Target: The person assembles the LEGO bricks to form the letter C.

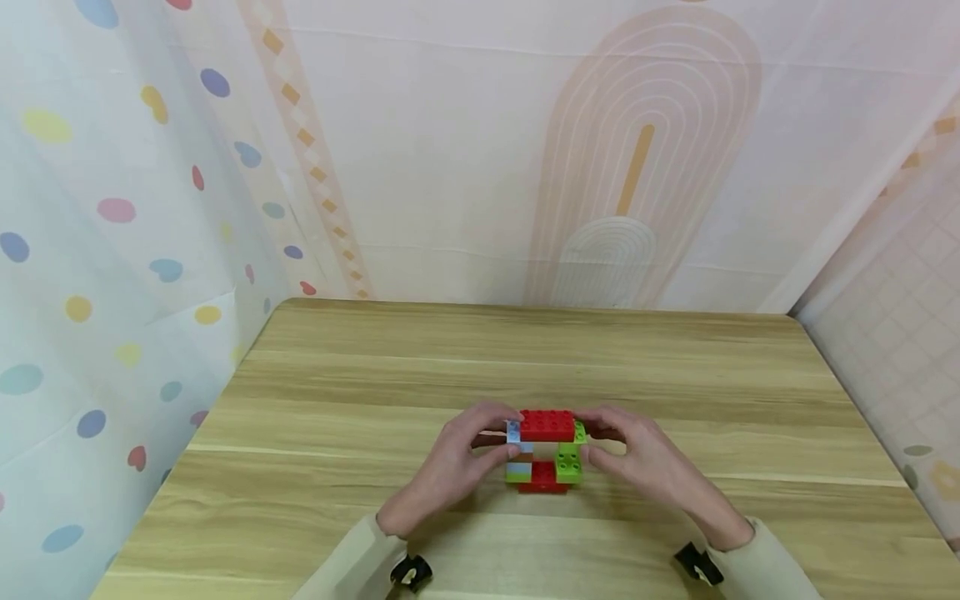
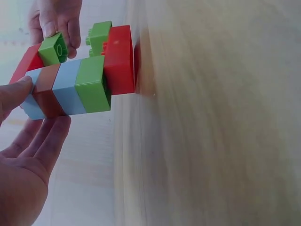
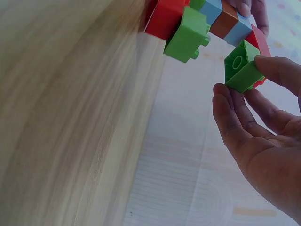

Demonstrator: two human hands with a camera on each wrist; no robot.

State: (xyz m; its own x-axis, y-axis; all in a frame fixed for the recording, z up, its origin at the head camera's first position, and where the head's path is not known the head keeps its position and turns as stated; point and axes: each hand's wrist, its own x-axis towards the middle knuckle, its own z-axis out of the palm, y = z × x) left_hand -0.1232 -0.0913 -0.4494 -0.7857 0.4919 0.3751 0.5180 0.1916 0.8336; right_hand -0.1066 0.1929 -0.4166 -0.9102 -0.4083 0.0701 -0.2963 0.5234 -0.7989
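Observation:
A toy building-brick frame stands on the table. At its base lies a red brick (image 2: 119, 59), and its left column stacks a green brick (image 2: 91, 84), a light blue brick (image 2: 67, 88), a brown brick (image 2: 48, 89) and another light blue brick. My left hand (image 1: 456, 457) grips this column near the top, thumb in front and fingers behind. Across the top runs a second red brick (image 1: 547, 426). Below its right end, my right hand (image 1: 639, 454) pinches a green brick (image 3: 243, 70), hollow underside showing. A gap separates it from the lower green brick (image 3: 187, 36) on the base.
The wood-grain table (image 1: 360, 367) spreads around the bricks. Patterned curtains (image 1: 450, 167) hang behind it and along both sides. Black straps (image 1: 411, 573) sit at both cream sleeve cuffs (image 1: 375, 546).

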